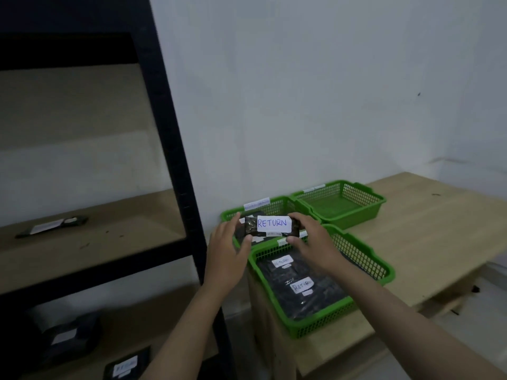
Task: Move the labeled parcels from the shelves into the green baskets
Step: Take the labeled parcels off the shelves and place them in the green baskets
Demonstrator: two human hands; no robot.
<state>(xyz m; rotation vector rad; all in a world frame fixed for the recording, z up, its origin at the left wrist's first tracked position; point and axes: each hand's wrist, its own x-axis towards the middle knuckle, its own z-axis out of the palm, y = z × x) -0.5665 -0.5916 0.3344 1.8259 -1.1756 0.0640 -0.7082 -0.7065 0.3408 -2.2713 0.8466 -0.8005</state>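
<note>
A small black parcel (270, 225) with a white label reading RETURN is held up between both hands. My left hand (229, 242) grips its left end and my right hand (310, 238) grips its right end. It hangs above the gap between the back-left green basket (229, 213) and the near green basket (365, 259). The near basket holds black parcels labeled RETURN (301, 286). A third green basket (340, 204) at the back right is empty. More parcels lie on the shelves: one flat parcel (52, 227) on the middle shelf, two (70, 338) (126, 364) on the lower shelf.
A black metal shelf post (175, 149) stands between the shelves and the wooden table (428, 234). A white wall runs behind the baskets. The table's front edge falls off at the right toward a pale floor.
</note>
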